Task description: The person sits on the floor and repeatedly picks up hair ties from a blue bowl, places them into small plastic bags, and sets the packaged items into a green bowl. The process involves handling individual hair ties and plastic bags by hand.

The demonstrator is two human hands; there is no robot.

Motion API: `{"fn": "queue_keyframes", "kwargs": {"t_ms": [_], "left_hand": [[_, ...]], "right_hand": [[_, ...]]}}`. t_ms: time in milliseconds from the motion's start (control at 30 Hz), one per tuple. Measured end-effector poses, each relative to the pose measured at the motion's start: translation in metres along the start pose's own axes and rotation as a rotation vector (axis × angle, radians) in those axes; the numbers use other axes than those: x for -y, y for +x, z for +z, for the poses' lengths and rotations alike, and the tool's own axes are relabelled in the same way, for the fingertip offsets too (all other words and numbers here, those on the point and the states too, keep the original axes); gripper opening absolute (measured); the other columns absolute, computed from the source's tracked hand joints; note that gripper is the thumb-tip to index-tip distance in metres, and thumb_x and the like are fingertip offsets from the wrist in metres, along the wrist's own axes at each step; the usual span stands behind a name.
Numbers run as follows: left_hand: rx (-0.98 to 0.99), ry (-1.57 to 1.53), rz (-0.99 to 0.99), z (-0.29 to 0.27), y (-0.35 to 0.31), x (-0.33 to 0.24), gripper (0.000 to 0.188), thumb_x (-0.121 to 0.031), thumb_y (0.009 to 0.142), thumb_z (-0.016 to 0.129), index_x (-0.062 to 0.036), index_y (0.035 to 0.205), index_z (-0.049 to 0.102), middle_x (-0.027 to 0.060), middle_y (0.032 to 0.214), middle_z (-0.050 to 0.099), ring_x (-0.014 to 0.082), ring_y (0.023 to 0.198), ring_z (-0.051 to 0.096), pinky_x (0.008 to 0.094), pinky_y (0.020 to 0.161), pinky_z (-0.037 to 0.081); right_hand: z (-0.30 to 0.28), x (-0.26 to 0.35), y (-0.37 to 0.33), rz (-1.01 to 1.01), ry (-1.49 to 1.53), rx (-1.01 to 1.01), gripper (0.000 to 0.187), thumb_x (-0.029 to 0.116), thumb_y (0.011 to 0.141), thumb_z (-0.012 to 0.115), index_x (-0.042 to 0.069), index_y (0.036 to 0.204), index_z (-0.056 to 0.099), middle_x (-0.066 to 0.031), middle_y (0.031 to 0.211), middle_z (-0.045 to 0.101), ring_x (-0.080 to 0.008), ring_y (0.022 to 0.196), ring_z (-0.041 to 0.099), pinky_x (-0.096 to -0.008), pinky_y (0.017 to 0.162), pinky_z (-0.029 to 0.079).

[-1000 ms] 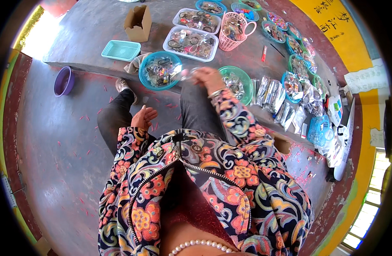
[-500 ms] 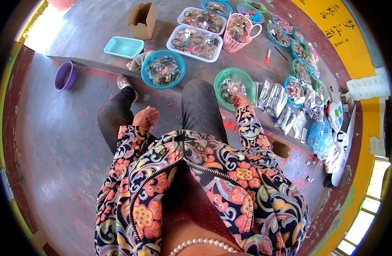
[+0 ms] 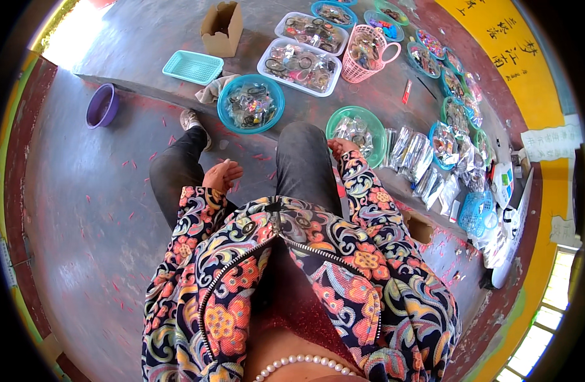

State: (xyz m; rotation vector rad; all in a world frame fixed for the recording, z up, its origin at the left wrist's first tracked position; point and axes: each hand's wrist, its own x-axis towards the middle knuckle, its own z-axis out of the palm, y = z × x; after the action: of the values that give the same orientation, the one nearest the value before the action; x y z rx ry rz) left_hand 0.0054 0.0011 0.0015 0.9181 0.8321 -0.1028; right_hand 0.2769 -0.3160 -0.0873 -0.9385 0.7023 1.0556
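Grey ledge [image 3: 140, 44]: I see green basin [image 3: 378, 129] just beyond right hand [image 3: 341, 148], grip unreadable; left hand [image 3: 222, 176] farther, fingers extended.

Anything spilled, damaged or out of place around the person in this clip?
Red scraps litter the grey floor, which looks untidy. A purple basin sits alone down there, apart from the basins on the raised platform. The blue basin and green basin up there look upright, with no obvious spill.

Grey platform [image 3: 140, 54] — cardboard box [image 3: 220, 39], turquoise tray [image 3: 192, 67], pink basket [image 3: 356, 71], two white tubs [image 3: 286, 81], green bowl [image 3: 380, 135].
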Motion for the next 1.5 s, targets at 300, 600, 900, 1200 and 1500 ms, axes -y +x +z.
{"fn": "queue_keyframes", "kwargs": {"t_ms": [300, 600, 900, 1200, 1500], "left_hand": [[0.032, 0.059, 0.000, 0.002, 0.007, 0.005, 0.036, -0.033, 0.083, 0.050, 0.0003, 0.096, 0.054, 0.0123, 0.086, 0.061, 0.0182, 0.076, 0.060, 0.0212, 0.049, 0.039], [0.008, 0.161, 0.033, 0.004, 0.009, 0.004, 0.032, -0.030, 0.083, 0.050, -0.0001, 0.093, 0.056, 0.0108, 0.083, 0.062, 0.0175, 0.071, 0.061, 0.0222, 0.044, 0.039], [0.034, 0.155, 0.026, 0.014, -0.002, 0.004, 0.033, -0.031, 0.083, 0.050, 0.0000, 0.091, 0.058, 0.0086, 0.080, 0.062, 0.0142, 0.069, 0.060, 0.0214, 0.045, 0.039], [0.055, 0.161, 0.011, 0.021, -0.006, 0.003, 0.034, -0.032, 0.083, 0.048, 0.0003, 0.091, 0.057, 0.0085, 0.080, 0.062, 0.0141, 0.069, 0.060, 0.0211, 0.046, 0.039], [0.029, 0.174, 0.007, 0.019, -0.011, 0.002, 0.032, -0.030, 0.083, 0.048, 0.0001, 0.090, 0.057, 0.0097, 0.079, 0.063, 0.0149, 0.070, 0.061, 0.0218, 0.048, 0.039]], "right_hand": [[0.134, 0.043, -0.025, -0.577, -0.517, -0.102, 0.018, 0.014, 0.079, 0.052, 0.000, 0.090, 0.055, -0.0083, 0.077, 0.059, -0.0087, 0.059, 0.055, -0.0161, 0.042, 0.038], [0.236, -0.012, 0.056, -0.259, -0.845, -0.050, 0.027, 0.008, 0.075, 0.054, -0.001, 0.100, 0.049, -0.0124, 0.079, 0.058, -0.0200, 0.069, 0.060, -0.0239, 0.044, 0.043], [0.245, -0.011, 0.123, 0.077, -0.761, -0.194, 0.026, 0.009, 0.083, 0.042, -0.003, 0.105, 0.038, -0.0177, 0.072, 0.058, -0.0185, 0.042, 0.048, -0.0277, 0.037, 0.040], [0.234, -0.017, 0.144, -0.060, -0.717, -0.304, 0.013, 0.007, 0.077, 0.051, -0.004, 0.084, 0.051, -0.0146, 0.067, 0.059, -0.0199, 0.044, 0.054, -0.0282, 0.034, 0.038], [0.248, -0.028, 0.123, -0.190, -0.607, -0.397, 0.018, 0.016, 0.075, 0.060, 0.000, 0.070, 0.053, -0.0062, 0.060, 0.054, -0.0164, 0.043, 0.050, -0.0275, 0.036, 0.040]]}}
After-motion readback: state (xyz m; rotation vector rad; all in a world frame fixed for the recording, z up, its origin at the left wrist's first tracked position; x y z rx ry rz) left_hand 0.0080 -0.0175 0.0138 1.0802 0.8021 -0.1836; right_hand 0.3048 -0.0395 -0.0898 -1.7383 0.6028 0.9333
